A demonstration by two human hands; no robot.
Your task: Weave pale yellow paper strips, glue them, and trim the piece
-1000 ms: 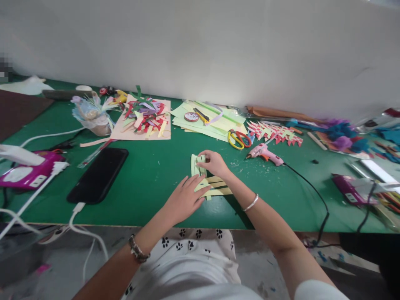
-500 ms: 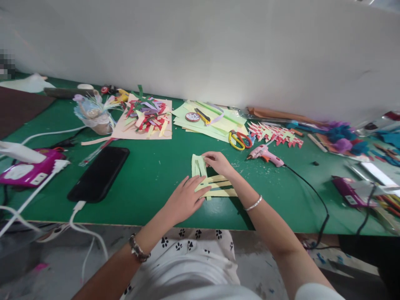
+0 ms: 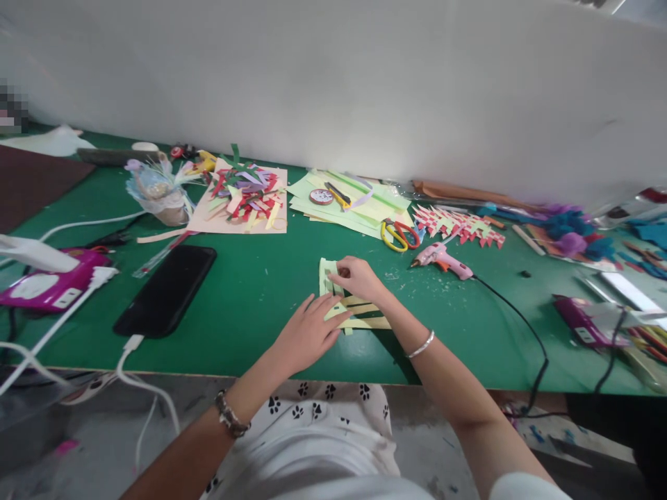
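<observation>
Narrow paper strips [image 3: 324,276], pale green, run away from the person and cross pale yellow strips [image 3: 371,323] lying sideways, with small dark gaps between them. They lie on the green table [image 3: 250,298], near its front edge, straight ahead of the body. At least two green and three yellow ones show; the hands hide the rest.

The left hand [image 3: 308,332] lies palm down with fingers spread, grasping nothing, its fingertips resting over the crossing. The right hand [image 3: 361,279] has thumb and forefinger bent close together at the green strips; whether they pinch one, I cannot tell. Its forearm covers the right ends of the yellow strips.

Beyond the hands are one pink glue gun [image 3: 442,259], scissors [image 3: 394,236] with yellow and red handles, and a stack of pale sheets [image 3: 365,219] bearing one cutter [image 3: 338,195] and one round disc [image 3: 321,197]. To the left are one black phone [image 3: 165,292] and a pink sheet [image 3: 206,219] heaped with coloured scraps [image 3: 249,191]. Two purple power strips [image 3: 57,281] lie at either side.
</observation>
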